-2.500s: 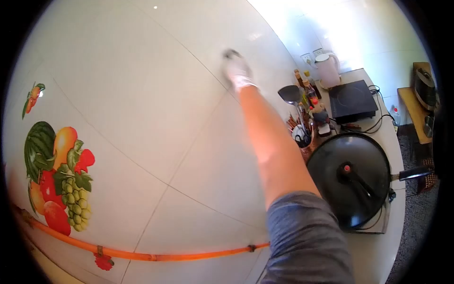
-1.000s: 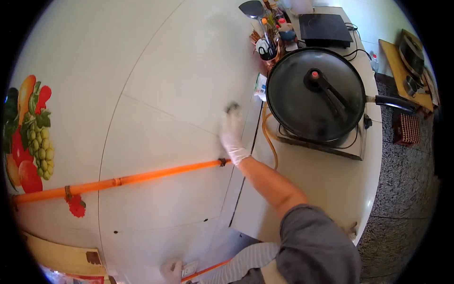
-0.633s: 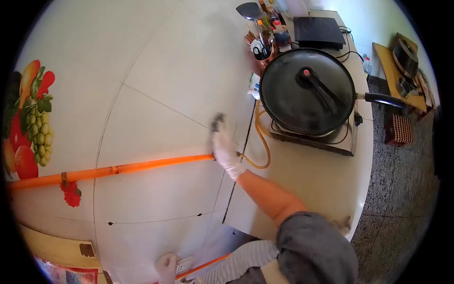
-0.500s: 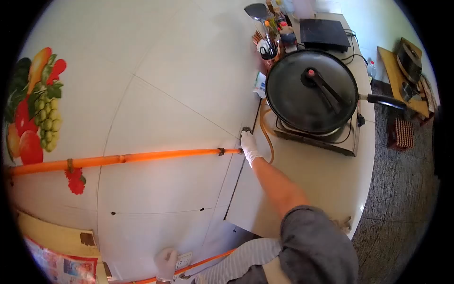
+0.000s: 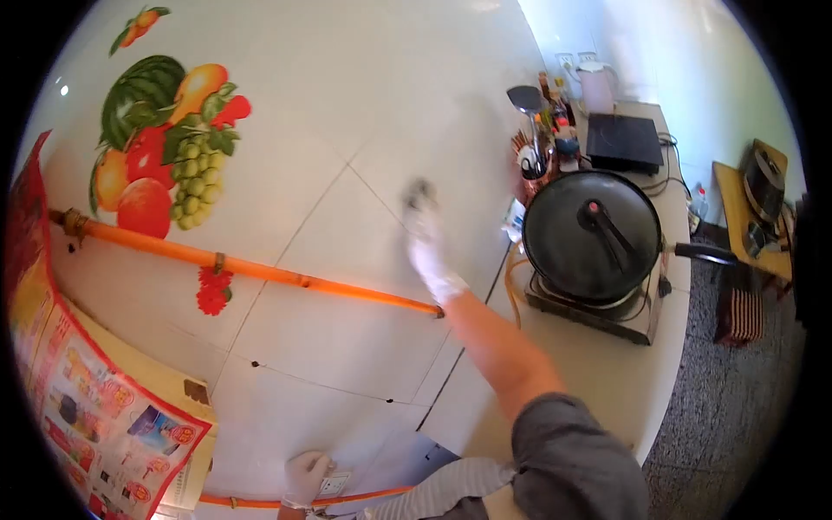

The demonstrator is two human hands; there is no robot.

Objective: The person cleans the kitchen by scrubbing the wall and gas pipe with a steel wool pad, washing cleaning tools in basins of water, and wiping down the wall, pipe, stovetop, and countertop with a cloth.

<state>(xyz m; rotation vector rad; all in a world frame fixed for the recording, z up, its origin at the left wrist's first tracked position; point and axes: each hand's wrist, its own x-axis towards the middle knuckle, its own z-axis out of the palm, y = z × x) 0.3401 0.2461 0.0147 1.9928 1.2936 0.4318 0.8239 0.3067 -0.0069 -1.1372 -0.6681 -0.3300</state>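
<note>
My right hand (image 5: pixel 426 247), in a whitish glove and blurred, is raised against the white tiled wall (image 5: pixel 364 321), above the end of the orange pipe (image 5: pixel 347 289). Its fingers are closed on a small dark scrubber (image 5: pixel 420 192), also blurred, against the tiles. Down at the bottom, my left hand (image 5: pixel 306 477), gloved too, rests by the wall beside a white socket (image 5: pixel 334 484). The fingers of that hand are curled in, with nothing visible in them.
A lidded black pan (image 5: pixel 568 247) sits on a gas stove (image 5: pixel 637 325) on the counter (image 5: pixel 555 355). Behind it are a utensil holder (image 5: pixel 533 178), bottles, a black hot plate (image 5: pixel 624 143) and a kettle (image 5: pixel 596 87). Fruit stickers and a red-edged printed sheet (image 5: pixel 104 425) are at left.
My right hand has moved with the scrubber from the pipe's end by the counter up and left across the tiles. The view has shifted, showing more of the printed sheet. My left hand stays by the socket.
</note>
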